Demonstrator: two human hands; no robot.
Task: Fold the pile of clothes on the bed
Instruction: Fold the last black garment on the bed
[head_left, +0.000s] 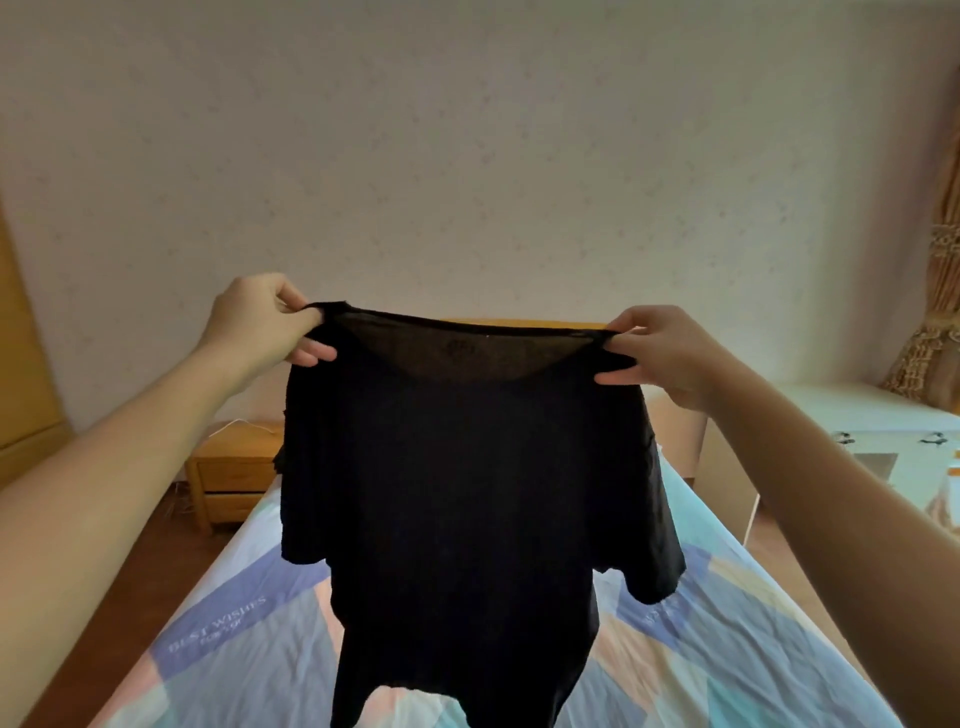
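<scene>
- The wall (467, 156), pale and speckled, fills the upper half of the view behind the bed.
- The bed (701, 649) runs away from the camera under a sheet of blue, peach and white patches, with "BEST WISHES" printed on a blue patch to the left.
- The black T-shirt (457, 493) hangs upright in the air above the bed, stretched wide at the neckline, with both short sleeves drooping at its sides. It blocks the view of the middle of the bed and most of the wooden headboard (519, 323), of which only a strip shows above the collar. The shirt's hem runs out of view at the bottom edge.
- A white counter (883, 415) stands to the right of the bed, with small dark items on it too small to make out.
- A wooden nightstand (234, 467) stands to the left of the bed, against the wall, with a thin white cable lying on its top.
- A gold curtain (935, 312) hangs at the far right, beyond the white counter.
- The left hand (260, 322) has its grip pinched on the shirt's left shoulder, fingers curled under the fabric.
- The right hand (660, 353) has its grip pinched on the shirt's right shoulder, thumb above and fingers below.
</scene>
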